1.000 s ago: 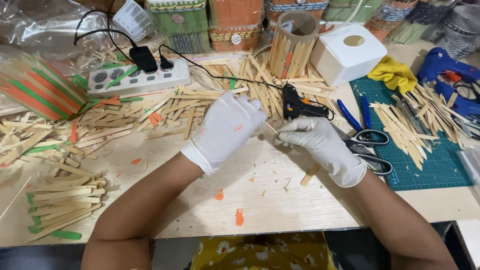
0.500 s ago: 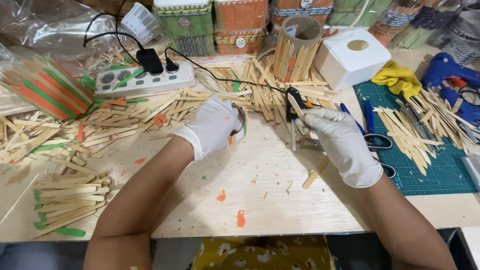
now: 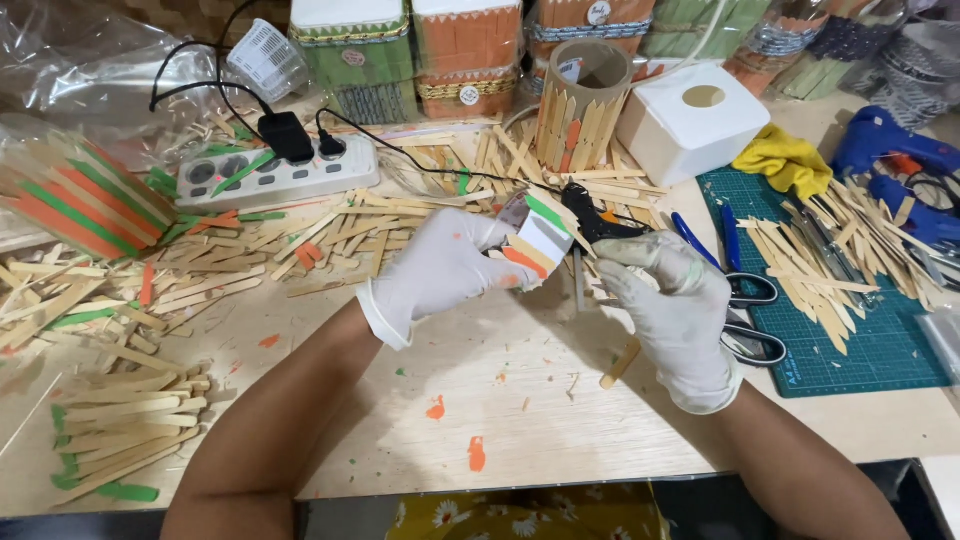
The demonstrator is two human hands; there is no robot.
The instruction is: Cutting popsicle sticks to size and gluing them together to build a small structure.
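Observation:
Both my hands wear white gloves over a wooden table (image 3: 520,420). My left hand (image 3: 440,270) holds up a small panel of craft sticks (image 3: 535,240) with white, orange and green stripes. My right hand (image 3: 675,310) is just right of it, fingers closed around the handle of a black glue gun (image 3: 592,215) whose nozzle points toward the panel. A plain stick (image 3: 578,278) hangs between the two hands. A loose stick (image 3: 620,362) lies on the table by my right wrist.
Loose sticks (image 3: 330,235) cover the table's middle and left. At the back are a power strip (image 3: 275,175), a stick-clad cylinder (image 3: 585,105) and a white box (image 3: 695,115). To the right are scissors (image 3: 745,300), a green cutting mat (image 3: 850,340), a yellow cloth (image 3: 785,160) and a blue glue gun (image 3: 890,150).
My left hand reached into the stick pile and came up with the striped panel. My right hand raised the glue gun and moved it toward the panel.

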